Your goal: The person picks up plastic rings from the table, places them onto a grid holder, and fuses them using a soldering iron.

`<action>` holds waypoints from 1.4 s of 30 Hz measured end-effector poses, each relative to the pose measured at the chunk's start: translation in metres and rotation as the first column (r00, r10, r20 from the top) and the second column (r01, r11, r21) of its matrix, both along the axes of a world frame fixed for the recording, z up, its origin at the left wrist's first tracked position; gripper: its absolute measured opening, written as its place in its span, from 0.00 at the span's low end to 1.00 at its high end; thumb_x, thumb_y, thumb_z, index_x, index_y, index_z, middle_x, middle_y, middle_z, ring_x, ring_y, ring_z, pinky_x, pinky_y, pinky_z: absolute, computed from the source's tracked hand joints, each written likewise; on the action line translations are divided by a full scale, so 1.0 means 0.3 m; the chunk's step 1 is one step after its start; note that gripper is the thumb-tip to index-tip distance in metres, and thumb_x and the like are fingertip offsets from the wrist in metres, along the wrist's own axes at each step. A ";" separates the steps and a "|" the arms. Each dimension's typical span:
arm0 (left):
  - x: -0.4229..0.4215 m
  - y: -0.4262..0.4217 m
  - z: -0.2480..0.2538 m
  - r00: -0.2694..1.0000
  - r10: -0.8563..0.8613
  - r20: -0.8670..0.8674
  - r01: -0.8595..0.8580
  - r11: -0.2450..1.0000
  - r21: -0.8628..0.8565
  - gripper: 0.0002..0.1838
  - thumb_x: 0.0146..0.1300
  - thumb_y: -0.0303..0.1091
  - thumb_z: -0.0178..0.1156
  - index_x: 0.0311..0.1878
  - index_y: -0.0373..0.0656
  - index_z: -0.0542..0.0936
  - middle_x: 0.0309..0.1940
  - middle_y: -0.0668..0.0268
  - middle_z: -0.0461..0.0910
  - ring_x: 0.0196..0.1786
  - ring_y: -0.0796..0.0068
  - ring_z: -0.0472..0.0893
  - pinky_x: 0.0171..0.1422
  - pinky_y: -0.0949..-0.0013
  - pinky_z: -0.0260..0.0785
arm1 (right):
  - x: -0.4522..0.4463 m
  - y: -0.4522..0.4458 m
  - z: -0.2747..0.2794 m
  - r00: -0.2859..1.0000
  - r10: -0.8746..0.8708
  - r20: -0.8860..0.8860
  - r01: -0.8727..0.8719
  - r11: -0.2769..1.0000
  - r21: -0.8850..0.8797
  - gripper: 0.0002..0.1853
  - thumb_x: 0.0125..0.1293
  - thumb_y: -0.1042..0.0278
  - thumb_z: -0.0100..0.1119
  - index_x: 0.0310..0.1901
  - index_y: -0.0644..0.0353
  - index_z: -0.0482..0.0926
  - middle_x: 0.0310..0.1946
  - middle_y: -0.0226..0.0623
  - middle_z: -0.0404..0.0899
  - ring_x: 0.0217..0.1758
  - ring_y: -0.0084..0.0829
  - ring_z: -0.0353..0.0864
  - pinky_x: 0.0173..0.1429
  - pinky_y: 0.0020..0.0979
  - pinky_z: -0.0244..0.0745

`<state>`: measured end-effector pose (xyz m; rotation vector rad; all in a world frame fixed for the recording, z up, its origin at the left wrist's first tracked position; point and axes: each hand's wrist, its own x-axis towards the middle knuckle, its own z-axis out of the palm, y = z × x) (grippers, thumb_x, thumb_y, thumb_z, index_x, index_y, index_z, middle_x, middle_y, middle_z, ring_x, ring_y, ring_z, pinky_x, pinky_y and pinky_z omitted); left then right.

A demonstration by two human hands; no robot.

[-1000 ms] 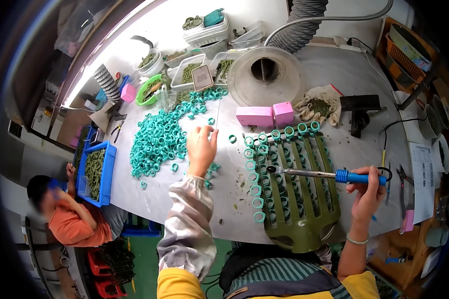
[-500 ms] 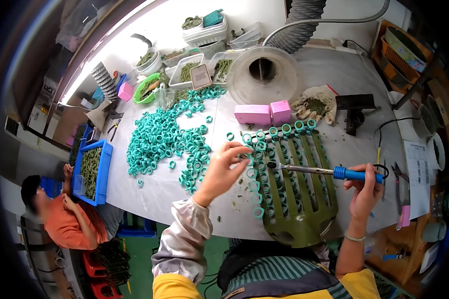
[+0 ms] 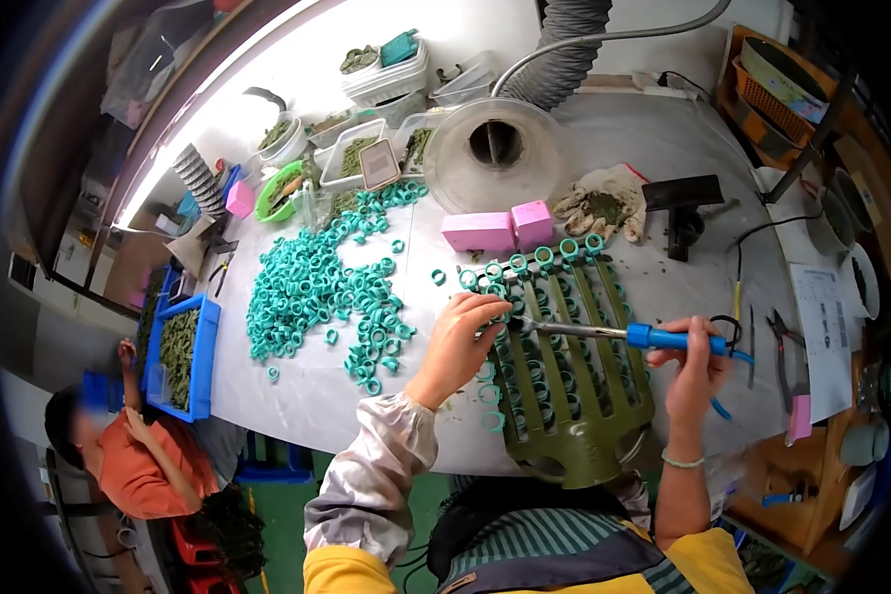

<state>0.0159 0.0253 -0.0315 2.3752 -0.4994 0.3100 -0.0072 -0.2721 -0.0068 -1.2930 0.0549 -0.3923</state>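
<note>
My right hand (image 3: 693,374) is closed around the blue handle of a soldering iron (image 3: 653,338), whose metal shaft points left across an olive-green slotted frame (image 3: 596,441). Beside the iron's tip, my left hand (image 3: 455,346) has its thumb and fingers pinched together at the frame's left bar. What they hold, if anything, is hidden. Teal rings (image 3: 544,257) line the frame's bars, and several stick out along its left side. Left of my hand, a large heap of loose teal rings (image 3: 302,287) is spread over the grey table (image 3: 421,238).
Pink blocks (image 3: 478,233), a stained glove (image 3: 604,203) and a wide clear funnel (image 3: 445,163) lie behind the frame. Pliers (image 3: 782,342) rest at the right. A person in an orange shirt (image 3: 158,460) sits at the left by a blue tray (image 3: 206,346).
My left hand has come down onto the frame's left bar, and the iron has moved left so its tip meets my fingers. The whole view has shifted slightly.
</note>
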 end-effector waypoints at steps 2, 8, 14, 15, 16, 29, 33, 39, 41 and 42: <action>0.000 0.000 0.006 1.000 -0.007 0.017 0.007 1.000 0.020 0.16 0.56 0.23 0.66 0.50 0.41 0.83 0.47 0.60 0.82 0.52 0.58 0.77 0.58 0.60 0.70 | -0.006 -0.023 0.013 1.000 -0.016 0.017 0.016 1.000 -0.012 0.18 0.74 0.62 0.51 0.32 0.69 0.80 0.27 0.39 0.84 0.19 0.24 0.81 0.27 0.24 0.79; 0.009 0.167 0.023 0.936 0.349 0.041 -0.342 0.932 -0.118 0.06 0.64 0.28 0.64 0.40 0.36 0.80 0.35 0.59 0.80 0.33 0.60 0.81 0.39 0.64 0.73 | -0.026 -0.048 0.040 0.999 -0.043 -0.018 0.044 0.998 0.039 0.18 0.73 0.61 0.53 0.29 0.67 0.80 0.27 0.41 0.84 0.16 0.25 0.79 0.21 0.23 0.76; -0.076 0.389 -0.105 0.783 0.558 0.274 -0.615 0.631 0.473 0.18 0.57 0.47 0.71 0.25 0.43 0.79 0.26 0.60 0.77 0.36 0.57 0.75 0.39 0.55 0.66 | -0.037 -0.047 0.046 0.999 -0.042 -0.001 0.042 0.999 0.029 0.19 0.73 0.60 0.54 0.29 0.66 0.80 0.27 0.41 0.84 0.16 0.25 0.79 0.21 0.23 0.75; -0.086 0.380 -0.107 0.800 0.556 0.226 -0.595 0.685 0.420 0.16 0.57 0.44 0.71 0.27 0.42 0.80 0.25 0.62 0.76 0.36 0.56 0.75 0.40 0.56 0.67 | -0.038 -0.045 0.048 0.999 -0.041 -0.004 0.041 0.999 0.026 0.19 0.73 0.60 0.54 0.29 0.65 0.80 0.27 0.41 0.84 0.16 0.25 0.79 0.21 0.23 0.75; -0.091 0.374 -0.110 0.807 0.561 0.187 -0.587 0.727 0.355 0.15 0.57 0.43 0.71 0.28 0.42 0.80 0.24 0.62 0.75 0.36 0.55 0.75 0.41 0.56 0.67 | -0.039 -0.045 0.051 0.999 -0.041 -0.007 0.041 0.999 0.022 0.19 0.73 0.59 0.54 0.29 0.65 0.80 0.27 0.41 0.84 0.16 0.25 0.79 0.21 0.23 0.75; -0.163 0.020 0.080 0.960 -0.009 -0.280 -0.110 0.906 -0.408 0.14 0.64 0.21 0.63 0.53 0.39 0.81 0.48 0.65 0.80 0.47 0.77 0.80 0.49 0.74 0.76 | -0.058 -0.061 0.033 0.999 -0.041 -0.003 0.041 0.999 -0.013 0.19 0.74 0.61 0.52 0.30 0.68 0.81 0.27 0.41 0.84 0.17 0.25 0.80 0.23 0.23 0.76; -0.125 -0.029 0.048 1.000 0.018 -0.014 -0.019 0.996 -0.093 0.18 0.58 0.21 0.66 0.52 0.42 0.82 0.49 0.62 0.82 0.52 0.61 0.79 0.55 0.64 0.73 | -0.053 -0.053 0.005 1.000 -0.005 -0.013 0.005 1.000 0.003 0.19 0.75 0.61 0.51 0.32 0.69 0.80 0.29 0.41 0.84 0.19 0.26 0.81 0.25 0.24 0.78; -0.104 -0.049 0.014 1.000 0.007 0.008 -0.007 1.000 -0.005 0.17 0.56 0.21 0.66 0.51 0.42 0.83 0.50 0.63 0.83 0.52 0.59 0.78 0.58 0.61 0.71 | -0.050 -0.038 -0.021 1.000 0.030 0.009 -0.030 0.999 0.025 0.17 0.75 0.63 0.51 0.34 0.70 0.79 0.32 0.42 0.85 0.20 0.26 0.82 0.27 0.25 0.79; -0.102 -0.046 0.022 1.000 -0.001 -0.001 0.001 1.000 0.003 0.17 0.56 0.21 0.66 0.51 0.42 0.83 0.50 0.63 0.83 0.52 0.58 0.78 0.58 0.61 0.71 | -0.058 -0.051 0.002 1.000 0.008 0.017 -0.008 1.000 -0.003 0.17 0.75 0.63 0.52 0.33 0.69 0.79 0.30 0.42 0.84 0.19 0.26 0.81 0.25 0.25 0.78; -0.103 -0.046 0.026 1.000 -0.004 -0.006 0.004 1.000 0.001 0.17 0.56 0.21 0.66 0.51 0.42 0.83 0.50 0.63 0.83 0.53 0.58 0.78 0.58 0.61 0.71 | -0.061 -0.063 0.016 1.000 -0.005 0.011 0.005 1.000 0.001 0.17 0.74 0.63 0.52 0.32 0.68 0.79 0.30 0.42 0.84 0.19 0.25 0.81 0.25 0.24 0.78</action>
